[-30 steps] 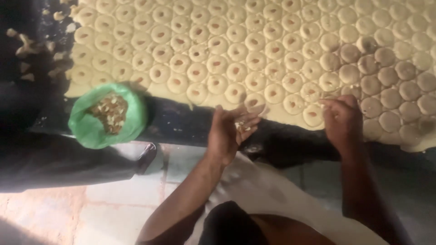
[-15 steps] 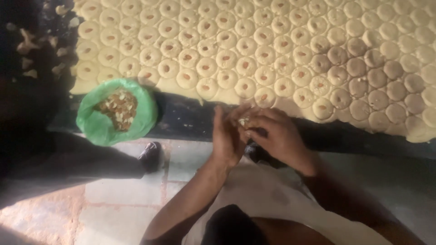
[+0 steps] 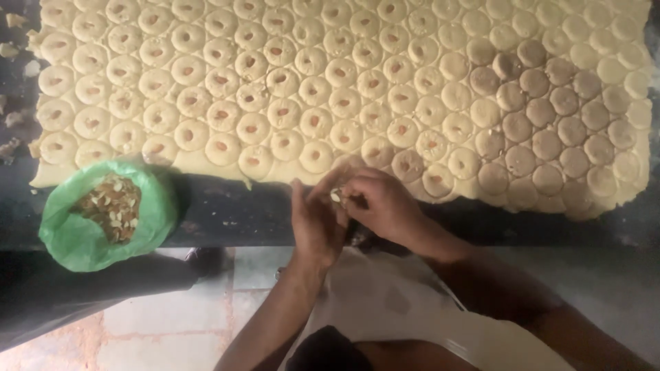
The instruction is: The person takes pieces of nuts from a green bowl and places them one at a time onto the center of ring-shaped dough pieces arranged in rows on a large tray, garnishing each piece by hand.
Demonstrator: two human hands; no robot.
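A wide sheet of pale dough (image 3: 344,82) lies on a dark table (image 3: 227,213), stamped into many rounds. Most rounds carry a nut piece in the middle; those at the right (image 3: 550,124) are plain. My left hand (image 3: 317,223) is cupped at the dough's near edge and holds a small heap of nut pieces (image 3: 337,196). My right hand (image 3: 388,206) is pressed against it, its fingertips pinching into that heap. A green bag (image 3: 72,237) of chopped nuts stands open at the left, apart from both hands.
Dough scraps (image 3: 14,130) lie along the table's left edge. Below the table's front edge is a tiled floor (image 3: 158,316). My light garment (image 3: 385,302) fills the lower middle.
My right hand has come left from the dough rounds at the right and joined my left hand. The left hand has stayed at the dough's near edge.
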